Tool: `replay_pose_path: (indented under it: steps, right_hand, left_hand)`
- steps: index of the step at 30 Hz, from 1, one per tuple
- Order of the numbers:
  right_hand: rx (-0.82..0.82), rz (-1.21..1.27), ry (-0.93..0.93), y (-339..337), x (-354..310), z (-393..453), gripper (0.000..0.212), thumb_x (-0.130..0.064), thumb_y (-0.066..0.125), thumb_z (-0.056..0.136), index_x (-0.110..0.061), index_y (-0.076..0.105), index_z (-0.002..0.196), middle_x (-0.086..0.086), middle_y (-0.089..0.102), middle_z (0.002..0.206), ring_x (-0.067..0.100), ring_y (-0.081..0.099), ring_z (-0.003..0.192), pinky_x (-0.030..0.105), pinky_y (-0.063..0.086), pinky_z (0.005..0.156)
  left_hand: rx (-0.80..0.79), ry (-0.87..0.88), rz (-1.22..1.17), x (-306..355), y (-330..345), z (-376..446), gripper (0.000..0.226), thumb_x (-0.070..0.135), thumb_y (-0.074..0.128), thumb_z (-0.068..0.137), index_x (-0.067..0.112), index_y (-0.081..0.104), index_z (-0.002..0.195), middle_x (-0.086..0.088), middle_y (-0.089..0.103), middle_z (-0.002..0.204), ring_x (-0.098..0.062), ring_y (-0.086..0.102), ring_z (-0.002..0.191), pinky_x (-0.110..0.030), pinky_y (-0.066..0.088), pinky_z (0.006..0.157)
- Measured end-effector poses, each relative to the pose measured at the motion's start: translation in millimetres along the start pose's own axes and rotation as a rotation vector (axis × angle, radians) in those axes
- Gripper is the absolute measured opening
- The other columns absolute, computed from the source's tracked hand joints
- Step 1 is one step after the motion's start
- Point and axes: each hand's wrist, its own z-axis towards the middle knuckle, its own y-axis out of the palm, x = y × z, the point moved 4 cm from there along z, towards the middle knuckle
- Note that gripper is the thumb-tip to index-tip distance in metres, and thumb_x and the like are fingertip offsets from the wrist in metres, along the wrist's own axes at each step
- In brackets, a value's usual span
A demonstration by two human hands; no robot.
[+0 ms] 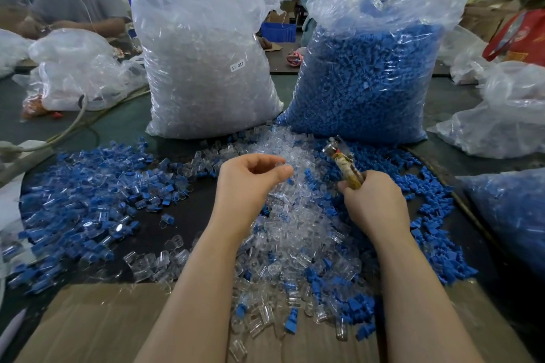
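Two hands work over the middle of the table. The left hand hovers with fingers curled and thumb close to forefinger. Whether a clear piece is pinched there cannot be told, since any such part would vanish against the pile behind it. The right hand is clenched around the taped handle of a hand tool, whose metal head points up and away from the person. The clear plastic housings lie in a loose heap directly below and between both hands, spilling onto the cardboard sheet at the near edge. Blue inserts are scattered to the right of the heap, and assembled blue-and-clear pieces are spread to the left. Behind stand a bag of clear parts and a bag of blue parts, both open at the top.

Probable faults:
- A small slick housing may slip from a fingertip pinch and be lost in the identical heap.
- The tool head sits near the left fingers, so a misaligned press could nip them.
- A forearm sweep could push loose parts off the cardboard edge or mix finished pieces with raw stock.
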Motion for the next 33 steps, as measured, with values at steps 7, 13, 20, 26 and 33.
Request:
replay_pose_path:
  steps: [7, 13, 20, 26, 33]
  right_hand:
    - [-0.007, 0.578, -0.131, -3, -11, -2, 0.016, -0.030, 0.067, 0.091, -0.021, 0.061, 0.080, 0.001, 0.061, 0.069, 0.018, 0.051, 0.061, 0.033, 0.042, 0.057]
    - [-0.066, 0.766, -0.227, -1, -21, -10, 0.013, -0.017, 0.067, 0.092, -0.026, 0.068, 0.084, -0.010, 0.068, 0.073, 0.006, 0.060, 0.069, 0.019, 0.049, 0.064]
    - [-0.098, 0.783, -0.351, 3, -39, -21, 0.016, -0.020, 0.068, 0.092, -0.026, 0.065, 0.078, 0.001, 0.068, 0.073, 0.004, 0.057, 0.064, 0.010, 0.045, 0.058]
    - [-0.088, 0.838, -0.400, 3, -44, -24, 0.019, -0.012, 0.067, 0.092, -0.026, 0.063, 0.080, -0.012, 0.065, 0.068, -0.001, 0.060, 0.068, 0.010, 0.047, 0.064]
    - [-0.013, 0.750, -0.445, 4, -46, -27, 0.010, -0.019, 0.066, 0.092, -0.023, 0.062, 0.083, -0.008, 0.062, 0.070, 0.001, 0.053, 0.060, 0.014, 0.042, 0.056]
  left_hand:
    - [0.016, -0.167, -0.181, -2, 4, -1, 0.033, 0.051, 0.076, 0.067, 0.018, 0.077, 0.071, 0.003, 0.071, 0.066, -0.006, 0.062, 0.061, -0.019, 0.055, 0.063]
    - [0.037, -0.224, -0.216, -1, 9, -6, 0.039, 0.043, 0.077, 0.077, 0.005, 0.071, 0.078, -0.008, 0.075, 0.071, -0.012, 0.071, 0.059, -0.020, 0.055, 0.053]
    - [0.065, -0.127, -0.085, -2, 9, -6, 0.027, 0.031, 0.074, 0.086, 0.007, 0.065, 0.077, -0.005, 0.073, 0.067, -0.013, 0.070, 0.059, -0.022, 0.054, 0.053]
    - [-0.049, -0.125, -0.017, 0, 18, -7, 0.017, 0.020, 0.062, 0.096, 0.010, 0.070, 0.084, -0.004, 0.075, 0.071, -0.011, 0.070, 0.062, -0.021, 0.054, 0.057]
    - [-0.053, -0.098, -0.033, 10, 21, -10, 0.015, 0.013, 0.062, 0.094, 0.009, 0.071, 0.082, -0.004, 0.075, 0.071, -0.013, 0.072, 0.063, -0.021, 0.055, 0.057]
